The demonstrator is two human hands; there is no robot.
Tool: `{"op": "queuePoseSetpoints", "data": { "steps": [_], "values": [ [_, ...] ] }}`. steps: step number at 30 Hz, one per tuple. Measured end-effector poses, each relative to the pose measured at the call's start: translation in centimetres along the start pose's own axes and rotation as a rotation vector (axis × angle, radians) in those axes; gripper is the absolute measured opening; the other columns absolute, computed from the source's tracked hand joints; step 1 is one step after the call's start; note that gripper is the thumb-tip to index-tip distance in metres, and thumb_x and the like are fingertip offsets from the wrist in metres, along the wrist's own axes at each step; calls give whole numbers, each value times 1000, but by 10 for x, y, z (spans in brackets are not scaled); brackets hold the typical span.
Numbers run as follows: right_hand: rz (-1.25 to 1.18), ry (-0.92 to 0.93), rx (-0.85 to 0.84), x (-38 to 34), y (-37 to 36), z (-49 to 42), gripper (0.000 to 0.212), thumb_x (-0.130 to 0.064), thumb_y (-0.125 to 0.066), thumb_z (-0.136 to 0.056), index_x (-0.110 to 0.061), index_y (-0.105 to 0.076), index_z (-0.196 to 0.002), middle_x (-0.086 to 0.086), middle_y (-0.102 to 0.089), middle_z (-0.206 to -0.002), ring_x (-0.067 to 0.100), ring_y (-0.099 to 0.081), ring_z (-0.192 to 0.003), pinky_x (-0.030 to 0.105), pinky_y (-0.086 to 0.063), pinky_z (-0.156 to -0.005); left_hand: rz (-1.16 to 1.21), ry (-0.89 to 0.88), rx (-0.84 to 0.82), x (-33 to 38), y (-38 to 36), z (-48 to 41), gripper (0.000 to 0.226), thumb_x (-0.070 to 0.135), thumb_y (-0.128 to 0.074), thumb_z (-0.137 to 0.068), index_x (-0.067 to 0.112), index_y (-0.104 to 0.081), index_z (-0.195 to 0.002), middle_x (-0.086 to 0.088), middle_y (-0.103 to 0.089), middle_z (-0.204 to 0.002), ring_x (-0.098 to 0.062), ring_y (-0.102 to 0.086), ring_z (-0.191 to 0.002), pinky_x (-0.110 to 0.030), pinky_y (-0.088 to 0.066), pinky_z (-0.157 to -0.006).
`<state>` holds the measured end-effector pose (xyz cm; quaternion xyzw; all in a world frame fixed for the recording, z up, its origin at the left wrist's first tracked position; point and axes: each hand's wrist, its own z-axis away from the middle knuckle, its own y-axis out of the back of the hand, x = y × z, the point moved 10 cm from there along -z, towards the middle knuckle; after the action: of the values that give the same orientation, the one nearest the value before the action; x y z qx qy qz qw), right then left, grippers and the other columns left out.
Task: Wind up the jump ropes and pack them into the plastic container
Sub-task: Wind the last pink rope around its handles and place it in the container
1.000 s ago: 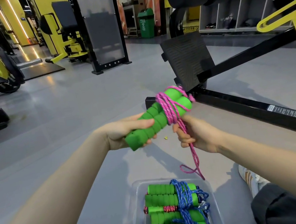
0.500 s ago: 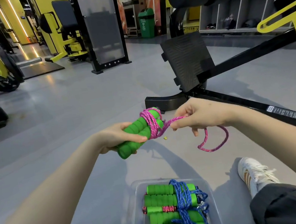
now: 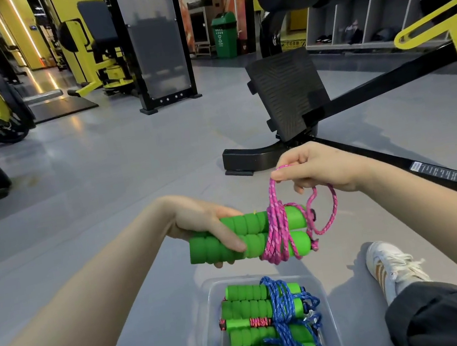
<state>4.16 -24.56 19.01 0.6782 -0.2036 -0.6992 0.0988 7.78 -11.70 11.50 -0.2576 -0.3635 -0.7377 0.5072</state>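
- The left hand is clenched around the left ends of two green handles, held side by side and lying roughly level above the floor.
- A pink rope is wound several times around the handles, right of the fingers, nearer the handles' right ends.
- The right hand pinches a strand of the rope between thumb and fingers, above and to the right of the handles; the strand runs down to the coils.
- A loose loop of rope hangs below the right hand, beside the handles' right ends.
- A clear container stands on the floor, below the handles and between the person's legs.
- In it lie more green handles, wrapped with a blue rope; a red-and-pink rope shows between them.
- A white shoe rests on the floor right of the container.
- A black machine with a ribbed footplate stands beyond the hands.
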Motion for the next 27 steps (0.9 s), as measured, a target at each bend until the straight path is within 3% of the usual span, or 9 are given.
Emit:
{"op": "queuePoseSetpoints", "data": {
  "steps": [3,6,8,9,11,14,20,24,27],
  "values": [
    [-159,-31,28,22,6,1,19,-27,-73,-68,-11,-61,-70,-8,-39,-43,4,-31,-40,15,-35,-47,88,-105,-110,11,-6,6,56,21,-81,-65,13,-52,-112,-2,-63,-92,-11,-66,-71,-25,-55,-57],
    [-295,-52,-21,33,-6,9,38,-42,-88,-50,-21,-70,-76,1,-56,-68,13,-50,-61,26,-42,-54,169,-213,-173,22,-8,10,80,40,-90,-50,11,-50,-113,1,-68,-88,-12,-65,-70,-24,-53,-53],
    [-383,-72,11,41,-14,13,24,-23,-83,-65,-18,-72,-86,0,-60,-80,13,-57,-73,34,-50,-60,227,-307,-121,33,-3,11,80,44,-89,-49,12,-49,-110,4,-70,-81,-10,-65,-67,-21,-51,-51],
    [-461,-49,62,38,-17,11,5,-15,-75,-74,-16,-72,-70,-5,-63,-71,10,-59,-62,26,-52,-55,263,-356,-72,38,1,11,79,46,-88,-49,13,-49,-109,5,-70,-78,-9,-64,-64,-20,-50,-50],
    [-501,-66,200,49,-19,3,39,-5,-50,-90,-19,-51,-54,-11,-46,-44,4,-42,-38,16,-43,-43,330,-428,52,44,13,11,77,47,-88,-47,14,-50,-105,5,-69,-72,-7,-63,-59,-19,-49,-49],
    [-572,-137,336,62,-23,-5,38,-4,-32,-97,-18,-32,-62,-6,-30,-43,6,-23,-36,17,-32,-38,423,-419,275,36,32,10,51,27,-82,-60,15,-57,-103,-2,-65,-74,-10,-62,-58,-21,-48,-49],
    [-508,-135,350,47,-37,-4,27,-17,-34,-99,-14,-50,-79,-9,-27,-43,5,-19,-34,20,-29,-41,536,-432,522,19,55,13,24,9,-69,-81,16,-61,-103,-4,-65,-76,-13,-64,-61,-23,-53,-54],
    [-297,-141,360,35,-28,-3,19,-16,-40,-99,-7,-56,-96,0,-28,-57,7,-34,-38,21,-46,-42,584,-439,609,10,70,12,28,18,-72,-78,19,-63,-105,-2,-68,-80,-18,-64,-69,-26,-55,-62],
    [-36,-125,343,28,-22,1,15,-11,-42,-96,-6,-53,-87,8,-38,-56,9,-42,-32,16,-42,-38,583,-415,664,3,78,10,24,19,-69,-83,20,-62,-106,-1,-68,-85,-19,-65,-76,-29,-57,-71]
  ]
}}
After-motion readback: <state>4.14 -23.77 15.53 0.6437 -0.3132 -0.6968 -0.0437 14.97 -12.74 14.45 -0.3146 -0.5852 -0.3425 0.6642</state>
